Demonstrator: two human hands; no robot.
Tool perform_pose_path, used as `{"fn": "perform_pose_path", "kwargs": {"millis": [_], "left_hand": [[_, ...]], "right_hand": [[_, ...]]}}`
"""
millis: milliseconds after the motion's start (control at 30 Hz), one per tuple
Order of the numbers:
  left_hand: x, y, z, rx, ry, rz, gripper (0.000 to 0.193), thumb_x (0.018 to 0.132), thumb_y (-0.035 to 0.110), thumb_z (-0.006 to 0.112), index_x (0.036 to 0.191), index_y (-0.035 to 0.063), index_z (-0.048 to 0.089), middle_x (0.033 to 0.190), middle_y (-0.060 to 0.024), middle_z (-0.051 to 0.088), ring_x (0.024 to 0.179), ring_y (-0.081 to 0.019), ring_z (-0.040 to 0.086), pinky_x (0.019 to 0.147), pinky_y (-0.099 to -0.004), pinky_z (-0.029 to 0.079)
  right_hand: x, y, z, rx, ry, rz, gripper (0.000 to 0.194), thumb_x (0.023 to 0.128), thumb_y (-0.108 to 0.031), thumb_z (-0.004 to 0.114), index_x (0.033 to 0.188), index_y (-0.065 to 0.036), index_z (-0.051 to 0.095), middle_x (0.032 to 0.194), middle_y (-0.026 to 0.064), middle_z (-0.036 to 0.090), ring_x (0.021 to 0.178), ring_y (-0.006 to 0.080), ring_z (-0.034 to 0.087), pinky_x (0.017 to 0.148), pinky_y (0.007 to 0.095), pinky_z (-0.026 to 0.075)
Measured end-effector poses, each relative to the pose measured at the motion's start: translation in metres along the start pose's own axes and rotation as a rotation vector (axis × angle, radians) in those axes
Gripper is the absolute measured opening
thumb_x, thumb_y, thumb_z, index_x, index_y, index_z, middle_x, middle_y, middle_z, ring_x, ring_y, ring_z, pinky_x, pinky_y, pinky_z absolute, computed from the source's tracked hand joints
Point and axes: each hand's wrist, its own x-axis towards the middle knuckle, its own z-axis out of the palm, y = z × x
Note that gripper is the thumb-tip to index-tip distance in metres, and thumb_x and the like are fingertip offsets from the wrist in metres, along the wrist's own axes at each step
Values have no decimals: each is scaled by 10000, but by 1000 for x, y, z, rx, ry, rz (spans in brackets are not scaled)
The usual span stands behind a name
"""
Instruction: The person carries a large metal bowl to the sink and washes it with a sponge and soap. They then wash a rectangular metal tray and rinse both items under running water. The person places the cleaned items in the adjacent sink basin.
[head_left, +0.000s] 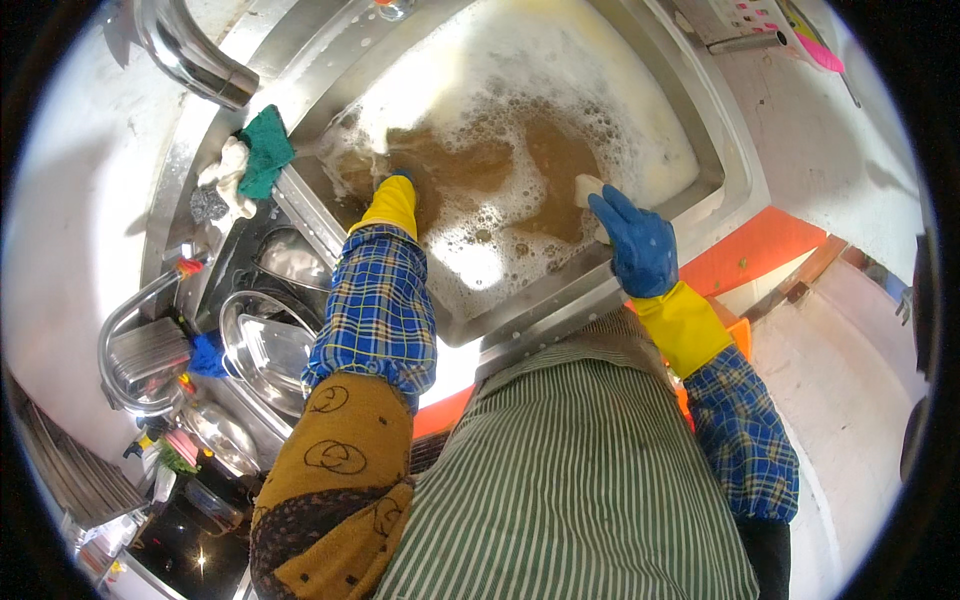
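Before me is a stainless steel sink basin (701, 184) holding brown, foamy water (469, 169). My left hand (403, 177), in a yellow and blue rubber glove, is sunk in the water at the basin's left side. Its fingers are hidden, so whatever it may hold cannot be seen. At the near right rim, my right hand (643, 240) wears the same kind of glove. A pale sponge or cloth (588, 190) is pinched in its fingers, over the water's edge.
Beside the faucet (199, 64) lie a green scouring pad (265, 152), a whitish cloth (227, 178) and a steel wool scrubber (208, 204). A second basin on the left holds metal bowls (270, 345). A curved metal tap (112, 330) arches over it. A pink-handled utensil (819, 52) is at upper right.
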Motion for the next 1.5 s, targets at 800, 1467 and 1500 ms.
{"fn": "perform_pose_path", "kwargs": {"millis": [800, 1467, 1500], "left_hand": [[-147, 19, 17, 352, -28, 178, 610, 834, 499, 675, 1176, -4, 632, 1148, -256, 668, 1094, -391, 641, 918, -423, 501], [-271, -113, -50, 763, 521, 1046, 408, 844, 241, 641, 1216, 71, 634, 1430, -108, 491, 1410, -324, 341, 1193, -508, 210], [-272, -114, -45, 751, 546, 1026, 402, 845, 235, 640, 1211, 69, 636, 1426, -107, 495, 1409, -325, 342, 1192, -510, 212]], "right_hand": [[-10, -1, 1, -38, 2, -11, 642, 682, 65, 579, 1280, -166, 618, 1268, 137, 636, 884, 353, 667, 768, 429, 546], [25, 90, 71, 528, -747, 70, 487, 924, -19, 495, 1406, -89, 490, 1362, 156, 573, 1225, 284, 578, 1052, 347, 415], [42, 104, 82, 431, -694, -103, 479, 944, -87, 528, 1419, -86, 476, 1386, 154, 552, 1250, 298, 555, 1063, 349, 407]]}}
